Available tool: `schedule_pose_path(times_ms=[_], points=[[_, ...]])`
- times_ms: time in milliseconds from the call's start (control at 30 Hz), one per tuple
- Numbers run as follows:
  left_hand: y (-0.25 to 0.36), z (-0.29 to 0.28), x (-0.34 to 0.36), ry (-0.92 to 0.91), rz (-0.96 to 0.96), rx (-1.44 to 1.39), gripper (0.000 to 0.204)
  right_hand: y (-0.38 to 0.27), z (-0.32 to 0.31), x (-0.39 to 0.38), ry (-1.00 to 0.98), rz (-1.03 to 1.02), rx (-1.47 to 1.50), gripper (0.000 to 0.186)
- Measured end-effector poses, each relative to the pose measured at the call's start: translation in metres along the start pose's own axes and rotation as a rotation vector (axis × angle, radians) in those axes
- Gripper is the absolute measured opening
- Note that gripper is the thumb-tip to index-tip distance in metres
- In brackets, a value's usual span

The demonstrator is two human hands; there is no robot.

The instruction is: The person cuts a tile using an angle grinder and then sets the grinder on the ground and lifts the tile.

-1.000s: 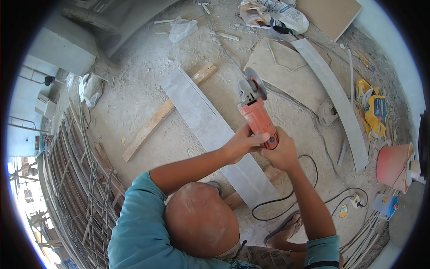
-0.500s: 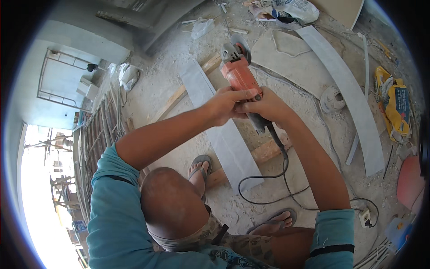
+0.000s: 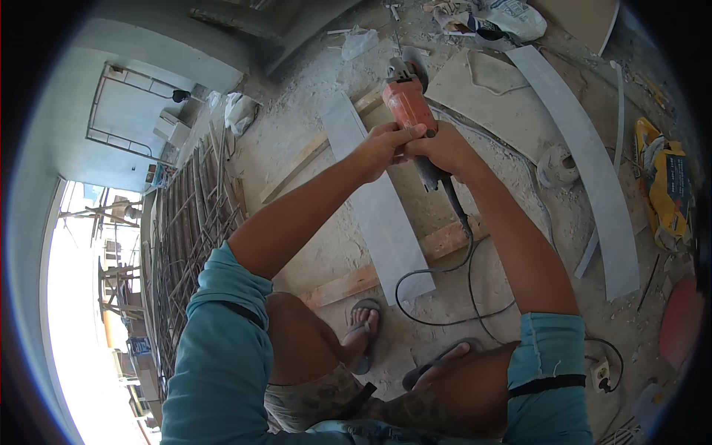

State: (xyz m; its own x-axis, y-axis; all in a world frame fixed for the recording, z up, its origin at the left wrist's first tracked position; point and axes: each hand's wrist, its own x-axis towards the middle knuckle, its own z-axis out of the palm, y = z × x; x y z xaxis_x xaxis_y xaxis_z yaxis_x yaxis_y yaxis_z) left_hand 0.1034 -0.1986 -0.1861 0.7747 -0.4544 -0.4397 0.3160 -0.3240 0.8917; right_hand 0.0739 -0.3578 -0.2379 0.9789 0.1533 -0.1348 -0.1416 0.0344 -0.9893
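Observation:
An orange angle grinder (image 3: 406, 100) with a grey head is held out in front of me over a dusty concrete floor. My left hand (image 3: 382, 148) grips its orange body from the left. Around the dark rear handle my right hand (image 3: 443, 148) is closed. A black cord (image 3: 454, 285) runs from the handle down to the floor and loops toward a white socket (image 3: 599, 369). Below the grinder lies a long pale grey stone strip (image 3: 378, 215), resting across two wooden battens (image 3: 437, 245).
A second long grey strip (image 3: 586, 148) curves along the right. A beige slab (image 3: 493, 96) lies beyond the grinder. Yellow bag (image 3: 664, 189) at right, rebar mesh (image 3: 189, 222) at left, white bags (image 3: 504, 15) at top. My sandalled feet (image 3: 363, 330) stand by the near batten.
The view has tilted and shifted so the grinder and my hands sit higher and more central. Both hands keep their hold on the grinder.

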Motion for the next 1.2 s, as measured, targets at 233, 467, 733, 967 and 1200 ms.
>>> schedule_pose_path(times_ms=[233,467,733,967,1200], points=[[-0.06,-0.019,-0.011,-0.106,0.092,-0.077,0.049,0.02,0.036,-0.02,0.119,0.065,-0.191,0.051],[-0.125,-0.078,-0.026,-0.167,-0.005,-0.31,0.062,0.042,0.119,-0.022,0.249,0.132,-0.425,0.055],[-0.221,-0.118,0.003,0.109,0.189,-0.492,0.052,0.105,0.176,0.021,0.275,0.176,-0.529,0.054],[-0.247,-0.14,0.013,0.136,0.206,-0.49,0.048,0.121,0.188,0.042,0.249,0.183,-0.556,0.049],[-0.249,-0.143,0.018,0.131,0.189,-0.57,0.045,0.129,0.192,0.05,0.259,0.219,-0.524,0.049]])
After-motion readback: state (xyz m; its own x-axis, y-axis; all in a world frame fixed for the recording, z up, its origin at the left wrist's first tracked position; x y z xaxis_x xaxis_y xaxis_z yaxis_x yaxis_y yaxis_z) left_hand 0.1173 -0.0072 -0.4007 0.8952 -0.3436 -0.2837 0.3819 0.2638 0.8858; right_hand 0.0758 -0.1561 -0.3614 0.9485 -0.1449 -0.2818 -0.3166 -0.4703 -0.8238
